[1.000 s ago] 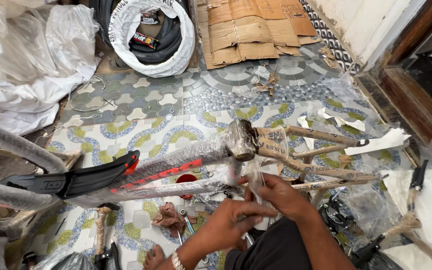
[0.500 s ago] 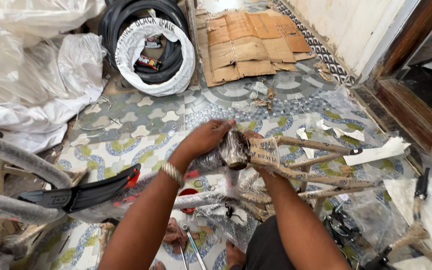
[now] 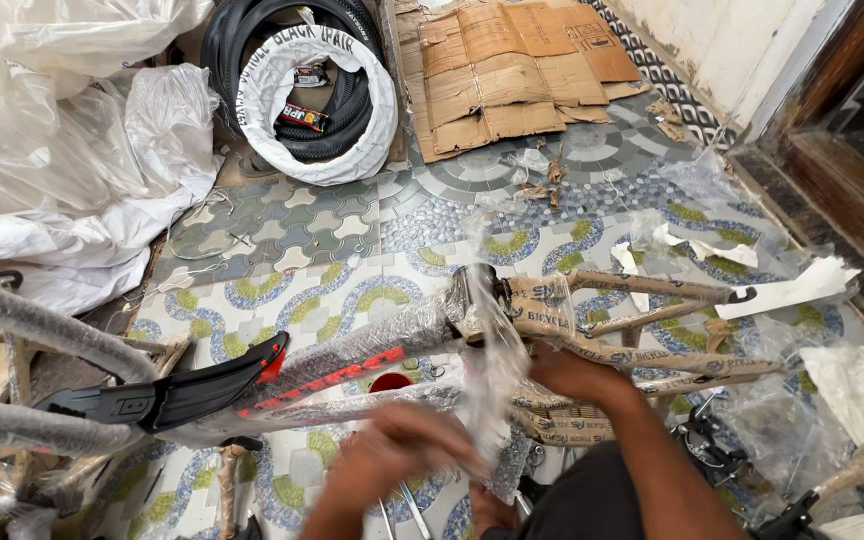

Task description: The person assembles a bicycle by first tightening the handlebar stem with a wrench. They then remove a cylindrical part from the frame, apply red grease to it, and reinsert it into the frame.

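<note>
Gripping a strip of clear wrap, the left hand is blurred, so I cannot tell how tightly its fingers close; the strip runs up from them to the frame. The right hand lies just right of the strip, fingers curled against the frame's paper-wrapped tubes, though whether they clamp is unclear. The frame lies across the tiled floor, above both hands. A hard tug could tear the wrap short, or drag the frame so that it scrapes the tiles.
</note>
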